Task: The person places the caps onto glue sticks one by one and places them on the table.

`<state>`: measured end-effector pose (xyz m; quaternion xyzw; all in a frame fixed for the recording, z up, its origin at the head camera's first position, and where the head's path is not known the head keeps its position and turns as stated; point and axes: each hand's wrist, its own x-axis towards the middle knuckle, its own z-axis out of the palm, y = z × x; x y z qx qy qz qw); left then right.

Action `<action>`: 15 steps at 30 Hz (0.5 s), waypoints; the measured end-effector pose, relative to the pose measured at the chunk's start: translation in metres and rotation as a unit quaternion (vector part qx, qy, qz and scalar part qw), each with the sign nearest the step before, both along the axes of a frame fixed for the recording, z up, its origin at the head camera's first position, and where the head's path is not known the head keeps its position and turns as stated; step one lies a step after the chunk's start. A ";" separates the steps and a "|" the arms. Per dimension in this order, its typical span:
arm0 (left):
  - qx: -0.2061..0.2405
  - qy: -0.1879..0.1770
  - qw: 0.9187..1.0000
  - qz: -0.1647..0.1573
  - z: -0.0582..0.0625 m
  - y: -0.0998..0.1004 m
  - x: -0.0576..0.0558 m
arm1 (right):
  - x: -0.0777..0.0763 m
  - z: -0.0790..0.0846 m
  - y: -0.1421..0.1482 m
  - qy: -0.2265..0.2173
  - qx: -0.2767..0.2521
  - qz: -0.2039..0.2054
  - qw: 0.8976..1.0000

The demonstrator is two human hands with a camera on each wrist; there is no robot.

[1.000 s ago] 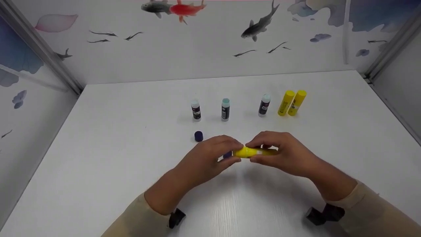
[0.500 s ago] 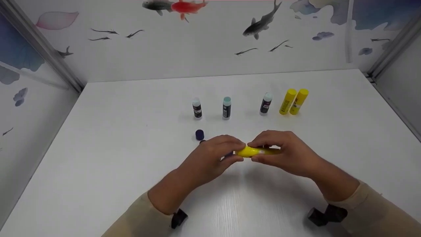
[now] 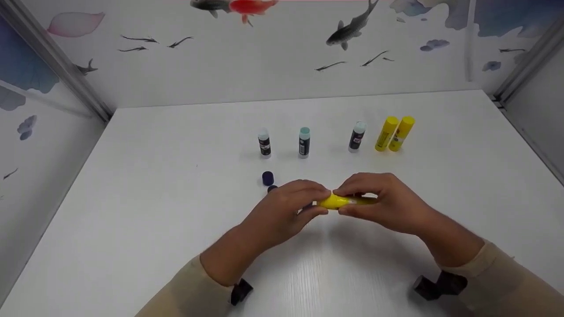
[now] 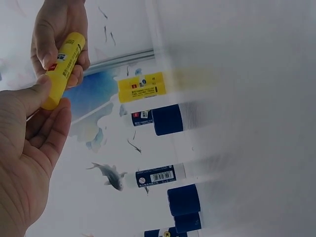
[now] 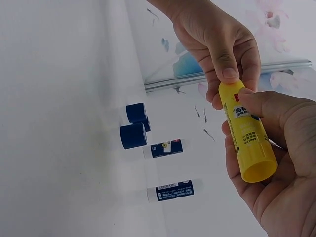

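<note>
Both hands hold a yellow glue stick (image 3: 334, 202) between them, lying roughly level above the table in the head view. My left hand (image 3: 282, 210) pinches its left end between thumb and fingers. The right hand (image 3: 390, 206) grips the body, thumb along the printed label. From the right wrist, the tube's round end (image 5: 259, 170) points toward the camera, and the left thumb presses at the far tip. Dark blue caps (image 3: 268, 178) stand on the table beyond the left hand, one of them partly covered by that hand.
Three capless glue sticks with dark labels, a left one (image 3: 264, 144), a middle one (image 3: 304, 143) and a right one (image 3: 357, 137), stand in a row farther back. Two yellow glue sticks (image 3: 386, 134) stand close together to their right. A patterned wall panel (image 3: 264, 75) borders the white table (image 3: 145, 185).
The pale seam seen around the yellow glue stick a second ago no longer shows. Both hands sit slightly farther right in the view, and a second blue cap now peeks out beside the left hand.
</note>
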<state>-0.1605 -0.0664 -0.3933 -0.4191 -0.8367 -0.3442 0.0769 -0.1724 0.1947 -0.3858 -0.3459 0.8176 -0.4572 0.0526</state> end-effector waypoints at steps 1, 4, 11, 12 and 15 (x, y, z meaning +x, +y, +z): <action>0.003 0.002 1.000 -0.001 0.000 0.000 0.000 | 0.000 0.000 0.000 0.000 -0.001 0.000 1.000; 0.003 0.002 1.000 -0.001 0.001 0.000 0.000 | 0.000 -0.001 0.000 0.000 -0.001 0.000 1.000; -0.007 -0.004 1.000 0.003 0.002 0.000 0.001 | -0.001 -0.001 0.000 -0.012 0.012 -0.006 1.000; -0.009 -0.005 1.000 0.003 0.002 0.000 0.001 | -0.001 -0.001 0.000 -0.016 0.016 -0.008 1.000; -0.012 -0.008 1.000 0.004 0.000 0.001 0.000 | -0.001 -0.001 0.000 -0.024 0.027 -0.012 0.999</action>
